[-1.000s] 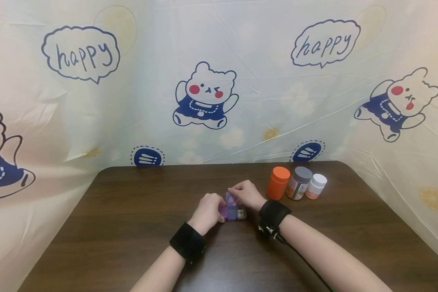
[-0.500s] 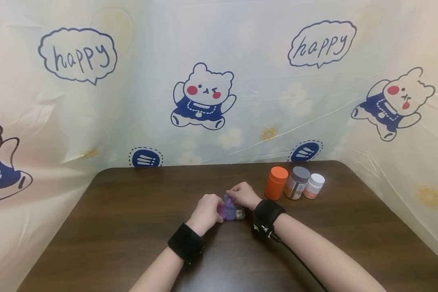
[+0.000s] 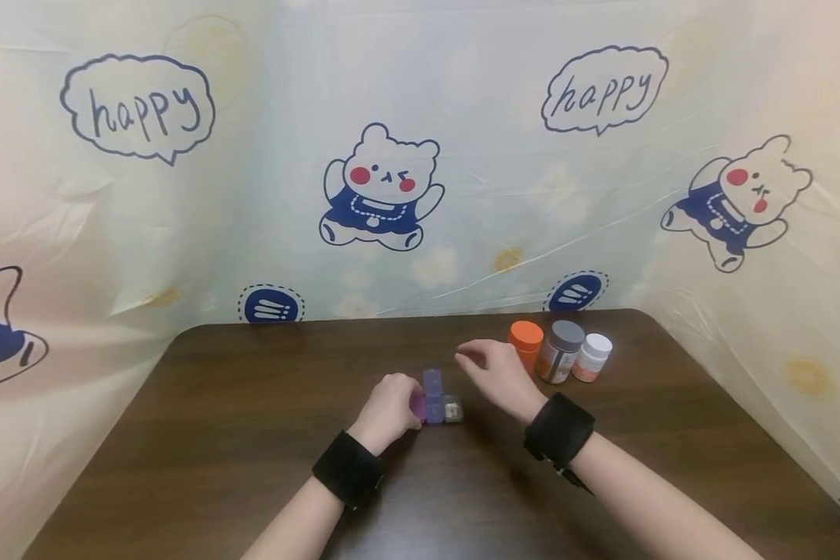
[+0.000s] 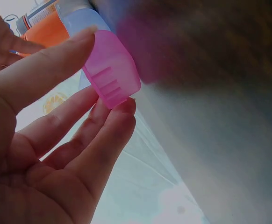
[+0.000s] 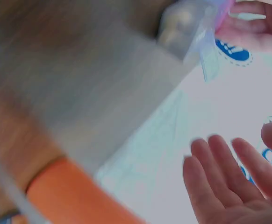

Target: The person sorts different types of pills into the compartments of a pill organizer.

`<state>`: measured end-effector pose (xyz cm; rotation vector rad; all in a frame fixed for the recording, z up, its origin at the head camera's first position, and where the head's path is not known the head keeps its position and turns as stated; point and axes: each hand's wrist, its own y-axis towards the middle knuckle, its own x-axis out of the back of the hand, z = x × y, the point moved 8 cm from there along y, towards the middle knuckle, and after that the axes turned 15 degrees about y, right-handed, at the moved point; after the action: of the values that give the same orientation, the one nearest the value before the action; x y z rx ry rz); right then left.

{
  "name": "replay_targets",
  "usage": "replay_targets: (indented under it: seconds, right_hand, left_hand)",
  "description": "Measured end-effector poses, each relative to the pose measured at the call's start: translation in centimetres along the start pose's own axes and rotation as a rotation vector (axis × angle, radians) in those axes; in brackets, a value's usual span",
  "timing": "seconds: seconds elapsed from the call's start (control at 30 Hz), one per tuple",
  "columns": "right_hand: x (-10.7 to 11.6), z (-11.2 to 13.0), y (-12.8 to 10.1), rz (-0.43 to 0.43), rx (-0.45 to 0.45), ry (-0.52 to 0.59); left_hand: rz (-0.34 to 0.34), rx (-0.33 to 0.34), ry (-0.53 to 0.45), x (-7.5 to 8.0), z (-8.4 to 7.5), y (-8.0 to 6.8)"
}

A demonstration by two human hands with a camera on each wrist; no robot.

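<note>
A small pill organizer (image 3: pixel 435 412) sits on the table with pink, purple and clear compartments in a row. Its purple lid (image 3: pixel 432 382) stands raised at the far side. My left hand (image 3: pixel 390 407) grips the pink end (image 4: pixel 110 74) between thumb and fingers. Pale contents show through the clear compartment (image 5: pixel 180 28). My right hand (image 3: pixel 497 375) is apart from the organizer, fingers relaxed and holding nothing, as the right wrist view shows. It overlaps the lower part of the orange bottle (image 3: pixel 526 337) in the head view.
Beside the orange bottle stand a grey-lidded jar (image 3: pixel 561 354) and a small white bottle (image 3: pixel 593 359). The brown table (image 3: pixel 217 435) ends at a patterned cloth backdrop (image 3: pixel 504 187). Black bands circle both wrists.
My right hand has let go of the raised purple lid and moved right, towards the orange bottle. The lid stays up. My left hand keeps its grip on the pink end.
</note>
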<state>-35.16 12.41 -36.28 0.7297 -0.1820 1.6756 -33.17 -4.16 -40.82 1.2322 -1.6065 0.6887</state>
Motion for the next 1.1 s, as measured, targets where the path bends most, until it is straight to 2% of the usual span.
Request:
replay_targets:
  seconds: [0.2, 0.27, 0.33, 0.4, 0.47, 0.63, 0.73, 0.9, 1.1]
  right_hand:
    - [4.9, 1.0, -2.9, -0.249, 0.299, -0.128]
    - [6.8, 0.8, -3.7, -0.341, 0.360, -0.147]
    - [8.7, 0.3, -4.1, -0.418, 0.376, -0.153]
    - [10.4, -0.5, -4.2, -0.462, 0.341, -0.153]
    - [11.7, -1.6, -4.0, -0.463, 0.255, -0.145]
    - [13.3, -4.9, -3.3, -0.376, -0.004, -0.122]
    - [13.3, -6.4, -3.0, -0.348, -0.102, -0.080]
    - [13.4, -7.5, -2.8, -0.363, -0.180, -0.049]
    - [13.6, -8.3, -2.6, -0.381, -0.215, -0.026]
  left_hand:
    - [0.002, 0.015, 0.005, -0.1, 0.1, -0.1]
    - [0.005, 0.019, 0.010, -0.1, 0.2, -0.2]
    - [0.003, 0.021, 0.013, 0.0, 0.1, -0.2]
    - [-0.007, 0.021, 0.029, 0.2, 0.1, -0.3]
    - [-0.018, 0.026, 0.050, 0.4, 0.1, -0.5]
    - [-0.049, 0.043, 0.118, 1.3, -0.1, -1.2]
    - [-0.065, 0.051, 0.131, 2.2, -0.3, -1.8]
    - [-0.061, 0.056, 0.085, 3.3, -0.7, -2.8]
    - [-0.037, 0.021, -0.011, 3.5, -1.2, -3.8]
